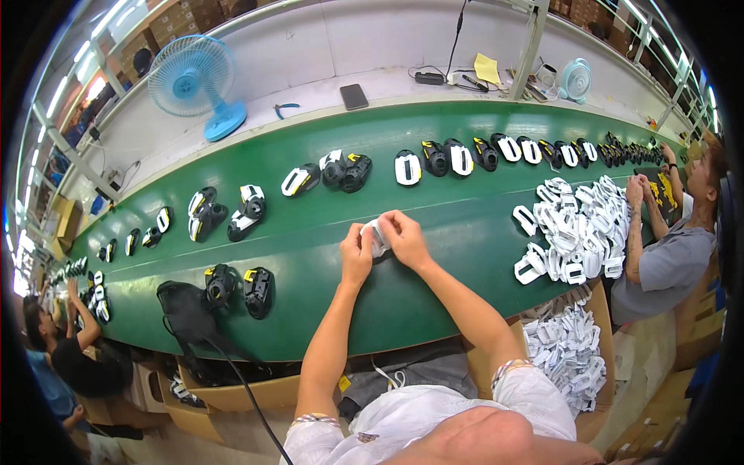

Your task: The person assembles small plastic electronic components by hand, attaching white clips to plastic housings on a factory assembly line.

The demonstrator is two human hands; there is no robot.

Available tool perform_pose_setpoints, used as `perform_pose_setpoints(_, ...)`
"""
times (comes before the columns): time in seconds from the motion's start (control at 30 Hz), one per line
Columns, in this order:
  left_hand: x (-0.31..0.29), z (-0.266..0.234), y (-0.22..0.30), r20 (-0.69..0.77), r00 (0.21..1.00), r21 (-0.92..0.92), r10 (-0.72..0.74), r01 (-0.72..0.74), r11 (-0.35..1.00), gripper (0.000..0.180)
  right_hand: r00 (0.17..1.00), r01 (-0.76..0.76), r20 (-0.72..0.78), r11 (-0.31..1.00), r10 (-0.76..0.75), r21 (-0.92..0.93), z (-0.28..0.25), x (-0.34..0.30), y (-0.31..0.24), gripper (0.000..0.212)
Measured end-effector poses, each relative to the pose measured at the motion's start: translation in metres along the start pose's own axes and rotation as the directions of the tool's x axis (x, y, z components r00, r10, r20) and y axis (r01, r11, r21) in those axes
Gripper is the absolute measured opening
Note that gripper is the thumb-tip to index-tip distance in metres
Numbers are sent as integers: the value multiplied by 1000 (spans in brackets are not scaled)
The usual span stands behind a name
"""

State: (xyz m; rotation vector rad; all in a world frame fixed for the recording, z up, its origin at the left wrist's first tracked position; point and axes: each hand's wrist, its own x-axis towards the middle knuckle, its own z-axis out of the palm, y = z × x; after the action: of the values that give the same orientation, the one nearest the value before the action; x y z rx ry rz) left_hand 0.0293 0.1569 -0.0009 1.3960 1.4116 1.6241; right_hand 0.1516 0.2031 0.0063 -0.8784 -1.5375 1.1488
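Note:
In front of my chest, both hands hold a small white plastic part [378, 239] just above the green table. My left hand [356, 254] pinches its left side, and my right hand [408, 240] has closed on its right side. Fingers cover much of the part, so its full shape is hidden. To the right lies a heap of white oval plastic frames [583, 225]. Two black plastic assemblies with yellow tabs, one [258, 293] beside the other [221, 285], rest to the left of my forearms.
Rows of black-and-white assemblies [408, 167] line the far side of the green work surface [310, 232]. A black bag-like item [186, 318] lies left. Below right stands a carton of white parts [566, 356]. Co-workers sit right [670, 256] and left [85, 372]. Behind is a blue fan [190, 81].

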Motion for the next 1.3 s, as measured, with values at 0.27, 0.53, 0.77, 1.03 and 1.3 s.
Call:
perform_pose_setpoints(0.27, -1, 6, -11, 152, 983, -123, -103, 122, 985, 28, 958, -206, 250, 943, 140, 262, -7, -7, 8, 15)
perform_pose_setpoints(0.53, -5, 7, -11, 235, 947, -264, -218, 278, 924, 28, 944, -193, 289, 975, 155, 106, -10, -10, -3, 22)
perform_pose_setpoints(0.77, -9, 13, -6, 203, 952, -205, -228, 269, 941, 30, 986, -105, 118, 991, 114, -78, -7, -18, -3, 27)
perform_pose_setpoints(1.03, -13, 24, -4, -29, 999, 139, -30, 34, 990, 31, 991, 97, -45, 909, -126, -405, 6, -26, -6, 29)
perform_pose_setpoints(1.3, -9, 32, -1, 43, 975, -422, -217, 215, 881, 27, 951, -284, 7, 861, 310, 421, 0, -17, 0, 31)
